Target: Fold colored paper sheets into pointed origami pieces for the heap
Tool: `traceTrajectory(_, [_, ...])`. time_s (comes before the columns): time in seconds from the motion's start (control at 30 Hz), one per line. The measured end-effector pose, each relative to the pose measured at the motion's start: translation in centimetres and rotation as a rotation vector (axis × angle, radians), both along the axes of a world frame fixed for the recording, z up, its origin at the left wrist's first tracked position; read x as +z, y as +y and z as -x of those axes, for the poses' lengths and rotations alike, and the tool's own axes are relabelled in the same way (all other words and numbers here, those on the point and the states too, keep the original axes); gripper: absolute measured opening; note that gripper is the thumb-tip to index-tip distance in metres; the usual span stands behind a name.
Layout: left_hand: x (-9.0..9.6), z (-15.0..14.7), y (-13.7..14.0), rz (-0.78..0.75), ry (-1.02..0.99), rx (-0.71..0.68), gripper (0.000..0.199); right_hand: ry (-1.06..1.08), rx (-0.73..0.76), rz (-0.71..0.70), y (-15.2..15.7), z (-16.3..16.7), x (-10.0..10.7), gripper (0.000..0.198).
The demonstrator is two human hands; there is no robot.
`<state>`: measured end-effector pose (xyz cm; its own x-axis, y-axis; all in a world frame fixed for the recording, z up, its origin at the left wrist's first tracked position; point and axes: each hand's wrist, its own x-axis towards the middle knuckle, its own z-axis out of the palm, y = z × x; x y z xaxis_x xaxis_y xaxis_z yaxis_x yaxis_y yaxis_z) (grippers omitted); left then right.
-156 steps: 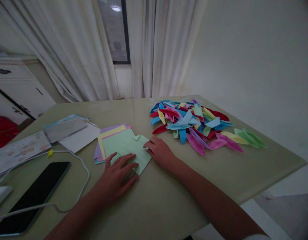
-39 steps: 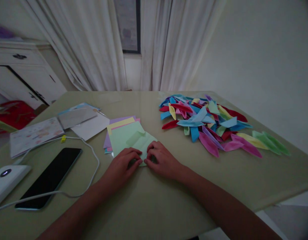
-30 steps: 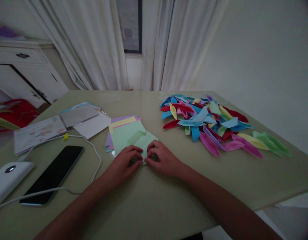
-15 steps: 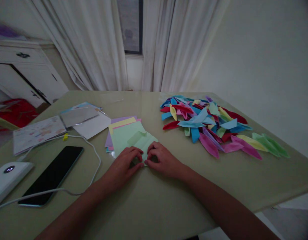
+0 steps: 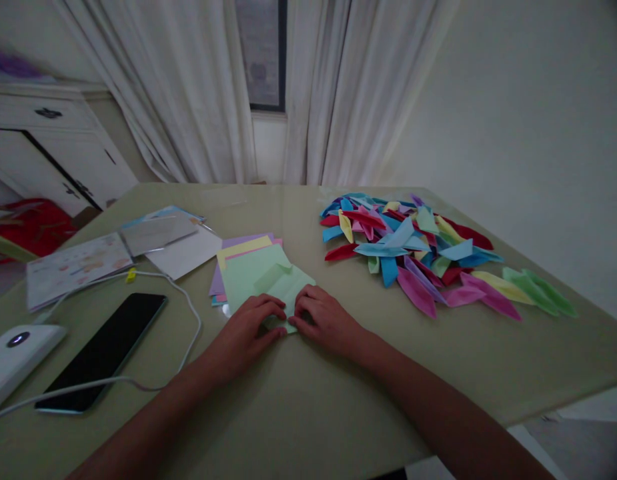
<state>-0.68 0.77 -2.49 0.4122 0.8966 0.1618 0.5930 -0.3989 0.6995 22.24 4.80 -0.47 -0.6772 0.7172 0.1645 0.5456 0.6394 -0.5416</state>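
Note:
A light green sheet of folding paper (image 5: 287, 285) with creases and a raised flap lies at the middle of the table, overlapping a stack of coloured paper (image 5: 243, 267) whose top sheet is also green. My left hand (image 5: 251, 330) has its thumb and fingers curled together on the near edge of the creased sheet. Close beside it, my right hand (image 5: 324, 320) pinches the same near edge from the right. The fingertips of both hands almost meet there. Part of the sheet is hidden under the fingers.
A pile of folded coloured paper pieces (image 5: 403, 240) spreads over the table's right side. At left lie a black phone (image 5: 105, 350), a white power bank (image 5: 23, 360) with a white cable (image 5: 191, 313), a patterned booklet (image 5: 78, 267) and a clear plastic sleeve (image 5: 161, 232).
The right hand's fingers have shifted very slightly on the near edge of the green paper. Otherwise the hands and table look nearly the same, with a slight camera shift.

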Motion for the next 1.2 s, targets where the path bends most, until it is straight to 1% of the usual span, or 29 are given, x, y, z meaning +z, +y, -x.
traceTrajectory(0.17, [0.1,0.0,-0.1,-0.009,-0.015,0.001,0.012,-0.001,0.041,0.025,0.0,-0.4,0.6,0.011])
traceTrajectory(0.4, [0.3,-0.1,-0.1,-0.009,-0.017,0.001,0.012,-0.008,0.045,0.016,0.0,-0.3,0.4,0.011])
traceTrajectory(0.73, [-0.3,-0.5,-0.2,-0.053,0.003,0.045,0.012,-0.011,0.054,0.021,-0.1,-0.4,0.6,0.010])
traceTrajectory(0.87, [-0.2,-0.5,-0.1,-0.049,0.006,0.046,0.012,0.007,0.046,0.053,-0.1,-0.4,0.6,0.016])
traceTrajectory(0.97, [-0.1,-0.4,0.0,-0.043,0.015,0.045,0.013,0.020,0.036,0.097,-0.3,-0.4,0.7,0.015])
traceTrajectory(1.03, [-0.1,-0.4,0.0,-0.048,0.024,0.035,0.014,0.017,0.042,0.116,-0.4,-0.4,0.9,0.013])
traceTrajectory(1.1, [-0.2,-0.3,0.1,-0.058,0.041,0.018,0.012,0.023,0.070,0.106,-0.4,-0.7,1.4,0.013])
traceTrajectory(1.17, [-0.3,0.0,0.2,-0.074,0.066,-0.007,0.013,0.056,0.062,0.079,0.1,-1.3,1.9,0.019])
traceTrajectory(1.2, [-0.3,0.1,0.2,-0.087,0.080,-0.025,0.015,0.082,0.033,0.063,0.6,-1.7,2.2,0.023])
